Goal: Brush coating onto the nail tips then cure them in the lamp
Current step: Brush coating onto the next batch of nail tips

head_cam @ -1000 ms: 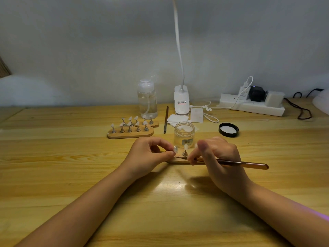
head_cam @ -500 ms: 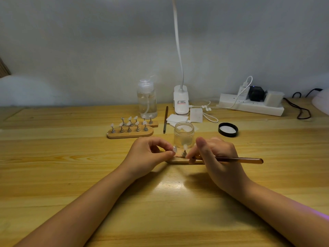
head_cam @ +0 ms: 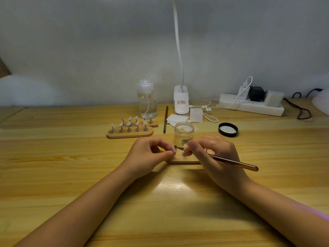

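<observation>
My left hand pinches a small nail tip on its stand between thumb and forefinger, just above a wooden holder strip. My right hand grips a brown brush, whose dark bristle end touches the held tip. Another tip on a stand stands on the strip between my hands. Behind them is an open clear jar. At the right edge a white curved shape, possibly the lamp, is cut off by the frame.
Two wooden strips with several nail tips lie at the back left of centre. Nearby stand a pump bottle, a spare brush, white wipes, a black lid, a desk lamp base and a power strip.
The brush handle has swung down to the right and its bristle end has risen to the tip that my left hand holds. My left hand has hardly moved.
</observation>
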`<state>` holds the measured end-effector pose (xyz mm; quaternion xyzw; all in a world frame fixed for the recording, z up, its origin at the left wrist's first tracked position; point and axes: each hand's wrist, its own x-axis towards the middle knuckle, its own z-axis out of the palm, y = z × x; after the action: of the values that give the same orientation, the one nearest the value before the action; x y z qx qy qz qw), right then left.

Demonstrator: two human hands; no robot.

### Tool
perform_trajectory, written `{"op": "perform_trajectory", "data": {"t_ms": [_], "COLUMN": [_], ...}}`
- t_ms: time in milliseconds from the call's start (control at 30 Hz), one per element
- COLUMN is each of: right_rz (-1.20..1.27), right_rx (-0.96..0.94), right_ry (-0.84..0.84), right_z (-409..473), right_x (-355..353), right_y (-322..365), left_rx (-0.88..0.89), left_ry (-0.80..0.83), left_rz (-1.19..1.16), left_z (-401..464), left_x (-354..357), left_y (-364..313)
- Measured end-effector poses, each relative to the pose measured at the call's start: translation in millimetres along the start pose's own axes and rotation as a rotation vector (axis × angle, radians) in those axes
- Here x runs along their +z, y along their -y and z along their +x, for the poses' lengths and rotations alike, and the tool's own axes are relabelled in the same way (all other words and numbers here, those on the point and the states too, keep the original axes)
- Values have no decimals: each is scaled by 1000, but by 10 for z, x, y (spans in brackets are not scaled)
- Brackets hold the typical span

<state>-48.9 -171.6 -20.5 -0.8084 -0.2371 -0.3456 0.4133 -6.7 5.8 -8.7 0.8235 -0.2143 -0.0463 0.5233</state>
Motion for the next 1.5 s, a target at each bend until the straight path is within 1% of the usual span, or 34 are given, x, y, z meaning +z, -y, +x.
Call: {"op": "perform_trajectory", "data": {"t_ms": [167, 333, 467, 567, 700, 800, 900, 1133, 1267, 1400, 1500], "right_rz": [29, -4, -50, -81, -50, -11, -28, -90, -62, 10, 15], "right_rx": [-46, -23, 15, -23, -71, -46, -17, -16, -43, -21, -11], "right_ry": [21, -24, 5, 10, 20, -5, -36, 1, 0, -12, -37], "right_z": [-32, 1, -8, -4, -16, -30, -4, -18, -25, -39, -36], "right_x": [-14, -17, -24, -13, -3, -14, -7, -3, -13, -19, -25], "right_y": [15, 48, 45, 41, 31, 26, 41, 30, 32, 36, 28], "left_rx": [2, 2, 12, 12, 2, 2, 0, 1, -9, -16, -18], "left_ry": [-2, -2, -11, -5, -2, -2, -3, -9, -9, -8, 3], "left_rz": [7, 4, 2, 0, -3, 3, 11, 13, 19, 16, 11], "left_z": [16, 7, 22, 6, 4, 2, 9, 8, 11, 3, 14], "left_x": [11, 6, 18, 7, 8, 8, 6, 8, 5, 2, 4], "left_y": [-19, -12, -27, -10, -13, -22, -20, -7, -8, -1, -3]}}
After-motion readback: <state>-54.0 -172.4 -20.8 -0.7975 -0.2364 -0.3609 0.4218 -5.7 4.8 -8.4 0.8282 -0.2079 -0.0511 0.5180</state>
